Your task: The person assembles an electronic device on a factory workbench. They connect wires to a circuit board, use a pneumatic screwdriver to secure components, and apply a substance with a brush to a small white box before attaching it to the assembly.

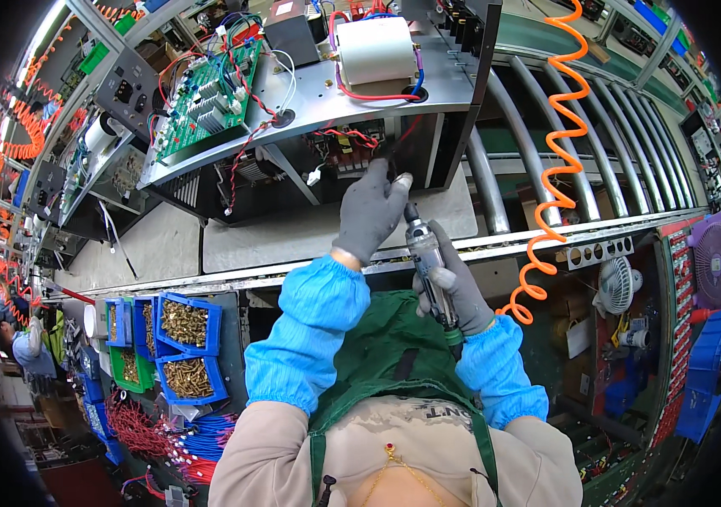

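Note:
My left hand point(371, 209), in a grey glove and blue sleeve cover, reaches into the open front of a metal chassis point(318, 97) and its fingers pinch something small near red and black wires point(345, 137). What it pinches is hidden. My right hand point(459, 291), also gloved, grips a grey pneumatic screwdriver point(425, 253) with its tip pointing up toward the chassis opening. The chassis carries a green circuit board point(208, 93) and a white boxy component point(375, 49) on top.
An orange coiled air hose point(557, 169) hangs at the right. Blue and green bins of brass screws point(185, 325) sit at the left. Steel conveyor rollers point(538, 110) run behind. A small fan point(616, 286) and a purple fan point(715, 262) stand at right. Another person point(27, 346) works far left.

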